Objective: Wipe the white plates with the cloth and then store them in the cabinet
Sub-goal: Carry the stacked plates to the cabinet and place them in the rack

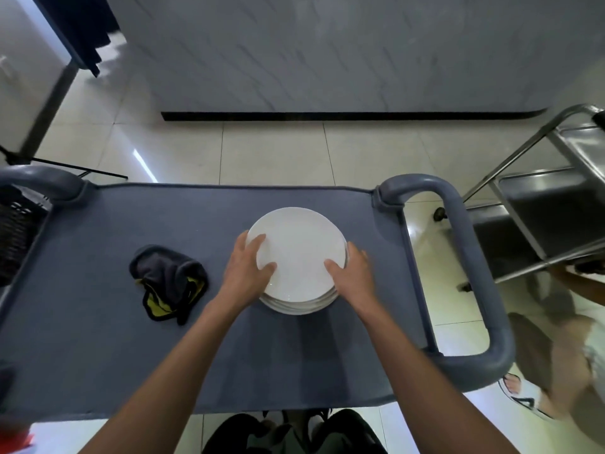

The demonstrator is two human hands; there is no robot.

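A stack of white plates (296,244) sits on the grey cart top (98,339), a little right of its middle. My left hand (245,267) grips the stack's left rim, thumb on the top plate and fingers over the edge. My right hand (352,271) grips the right rim the same way. A crumpled dark grey cloth with yellow trim (168,283) lies on the cart top to the left of the plates, apart from both hands.
The cart's grey loop handle (471,273) juts out on the right. A steel trolley (540,204) stands beyond it. Another person's legs and sandalled foot (523,394) are at the lower right. A black crate (16,231) sits at the cart's left end.
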